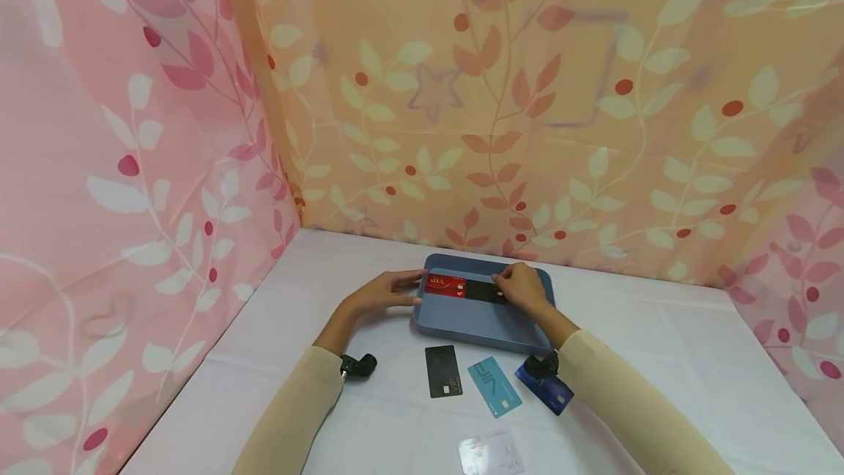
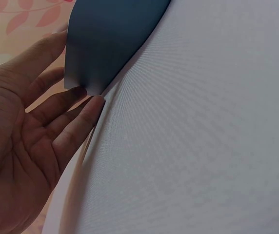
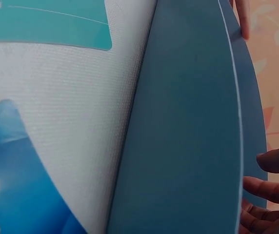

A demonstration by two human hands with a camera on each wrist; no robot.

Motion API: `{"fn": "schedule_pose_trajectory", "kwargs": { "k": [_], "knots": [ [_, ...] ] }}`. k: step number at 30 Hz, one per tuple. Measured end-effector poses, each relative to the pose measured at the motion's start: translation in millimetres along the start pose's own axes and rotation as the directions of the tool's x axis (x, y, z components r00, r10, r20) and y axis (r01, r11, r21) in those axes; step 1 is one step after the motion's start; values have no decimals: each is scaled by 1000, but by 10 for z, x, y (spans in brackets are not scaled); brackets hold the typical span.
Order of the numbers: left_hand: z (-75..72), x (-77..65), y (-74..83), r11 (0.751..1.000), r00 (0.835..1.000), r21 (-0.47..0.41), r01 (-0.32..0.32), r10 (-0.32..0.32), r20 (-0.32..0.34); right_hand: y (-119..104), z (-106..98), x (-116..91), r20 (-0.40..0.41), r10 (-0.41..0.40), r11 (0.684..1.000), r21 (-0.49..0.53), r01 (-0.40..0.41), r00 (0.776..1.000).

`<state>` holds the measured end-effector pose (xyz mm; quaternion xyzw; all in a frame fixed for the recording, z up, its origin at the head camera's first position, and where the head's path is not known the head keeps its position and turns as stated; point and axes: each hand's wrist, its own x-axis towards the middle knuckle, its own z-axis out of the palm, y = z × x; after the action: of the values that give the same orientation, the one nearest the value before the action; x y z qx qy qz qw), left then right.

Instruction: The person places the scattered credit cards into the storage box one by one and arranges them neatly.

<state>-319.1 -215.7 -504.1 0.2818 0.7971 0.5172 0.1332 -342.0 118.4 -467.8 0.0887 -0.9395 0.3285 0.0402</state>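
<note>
A blue-grey tray (image 1: 475,321) lies on the table with a red VIP card (image 1: 443,285) and a black card (image 1: 483,291) side by side in it. My left hand (image 1: 382,292) touches the tray's left side with fingers extended; in the left wrist view its fingertips (image 2: 96,101) meet the tray's wall (image 2: 105,44). Reaching over the tray, my right hand (image 1: 524,288) pinches the right end of the black card. From the right wrist view, the curled fingers of the right hand (image 3: 276,195) show past the tray's rim (image 3: 239,122), and the card is hidden.
In front of the tray lie a black VIP card (image 1: 444,372), a light blue card (image 1: 496,387), a dark blue card (image 1: 550,392) partly under the right wrist, and a pale translucent card (image 1: 491,453). A patterned cloth (image 1: 461,94) hangs behind the white tabletop.
</note>
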Motion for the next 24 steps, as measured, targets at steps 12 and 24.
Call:
{"fn": "schedule_pose_trajectory", "kwargs": {
  "k": [12,24],
  "knots": [
    [-6,-12,-7,1000,1000,-5,15,-15,3,-1,-40,-112,5,-51,999,-13,51,999],
    [-3,-7,9,1000,1000,1,18,-18,1,-90,-239,-418,22,-183,982,52,182,983]
  ]
}}
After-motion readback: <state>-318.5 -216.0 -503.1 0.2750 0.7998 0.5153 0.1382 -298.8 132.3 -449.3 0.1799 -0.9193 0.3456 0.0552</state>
